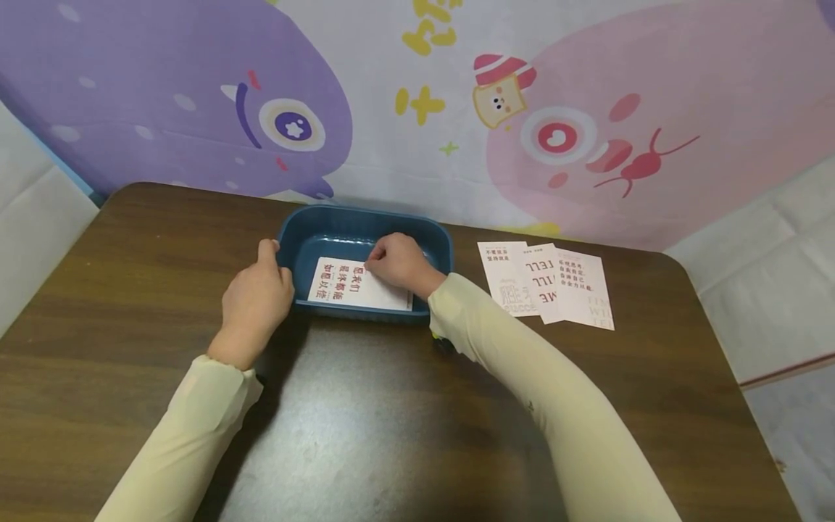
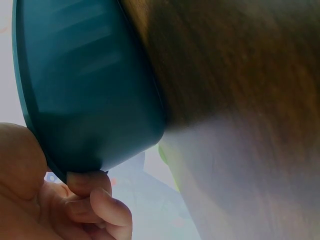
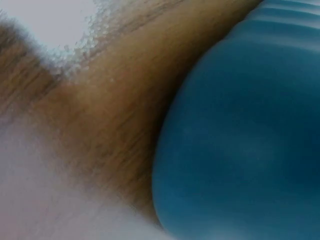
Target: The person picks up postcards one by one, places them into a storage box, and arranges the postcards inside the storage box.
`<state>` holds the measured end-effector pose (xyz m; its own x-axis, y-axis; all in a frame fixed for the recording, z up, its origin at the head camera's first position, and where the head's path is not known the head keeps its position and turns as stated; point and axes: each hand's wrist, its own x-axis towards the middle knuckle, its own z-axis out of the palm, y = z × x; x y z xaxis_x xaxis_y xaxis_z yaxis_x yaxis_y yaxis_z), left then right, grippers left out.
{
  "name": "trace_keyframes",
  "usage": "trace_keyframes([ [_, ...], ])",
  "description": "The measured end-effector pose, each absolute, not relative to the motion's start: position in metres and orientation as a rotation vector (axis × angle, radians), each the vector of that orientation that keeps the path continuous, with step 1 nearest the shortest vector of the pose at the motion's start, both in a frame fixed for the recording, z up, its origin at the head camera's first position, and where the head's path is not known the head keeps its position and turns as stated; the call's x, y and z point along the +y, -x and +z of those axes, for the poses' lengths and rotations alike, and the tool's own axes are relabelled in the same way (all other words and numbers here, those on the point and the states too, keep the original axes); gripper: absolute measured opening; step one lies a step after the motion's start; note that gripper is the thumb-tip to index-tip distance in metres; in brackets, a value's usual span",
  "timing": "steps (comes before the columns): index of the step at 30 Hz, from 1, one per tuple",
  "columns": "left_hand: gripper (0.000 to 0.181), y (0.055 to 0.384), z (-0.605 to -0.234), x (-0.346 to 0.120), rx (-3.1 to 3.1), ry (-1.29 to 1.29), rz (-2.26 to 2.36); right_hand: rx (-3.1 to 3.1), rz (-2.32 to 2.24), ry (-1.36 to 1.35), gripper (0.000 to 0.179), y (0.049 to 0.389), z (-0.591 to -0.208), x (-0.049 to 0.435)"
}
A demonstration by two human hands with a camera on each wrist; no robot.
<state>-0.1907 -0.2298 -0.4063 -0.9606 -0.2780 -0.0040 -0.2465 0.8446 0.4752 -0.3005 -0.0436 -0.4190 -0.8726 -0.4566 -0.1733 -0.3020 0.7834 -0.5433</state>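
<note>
**Trainee:** What was the condition of each hand?

**Instructor:** The right hand (image 1: 403, 262) reached down into the tray (image 1: 339, 217), fingers bent, thumb and fingertips pinching the white card (image 1: 360, 288) at its far edge. The left hand (image 1: 256, 303) gripped the rim at the tray's left end; the left wrist view showed its fingers curled beneath the rim. The right wrist view did not show the pinch

**Trainee:** Which step was in hand?

**Instructor:** By judgement, handling of the card inside the tray, with the left hand serving as a clamp. Whether the card was being inserted or removed could not be determined

**Trainee:** What did the next move call for?

**Instructor:** Probably a steady left hand, a light pinch from the right, and enough care at the near wall to avoid bending a corner

**Trainee:** Describe the card

**Instructor:** Rectangular, thin and white, with dark reddish Chinese characters on its left portion. It lay face up inside the tray, beside the near wall; whether others lay beneath it was unclear

**Trainee:** And the surroundings?

**Instructor:** The tray was deep blue with rounded corners. To its right, well apart from the card, three loose cards (image 1: 548, 284) lay overlapping on the brown table (image 1: 339, 406). A cartoon-printed sheet (image 1: 404, 87) formed the backdrop
</note>
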Motion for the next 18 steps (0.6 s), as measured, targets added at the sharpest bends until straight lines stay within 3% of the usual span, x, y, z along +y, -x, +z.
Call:
trace_keyframes([
  [18, 0.042, 0.191, -0.407, -0.229, -2.949, -0.412, -0.735, 2.742, -0.791, 0.571, 0.026, 0.307, -0.388, -0.018],
])
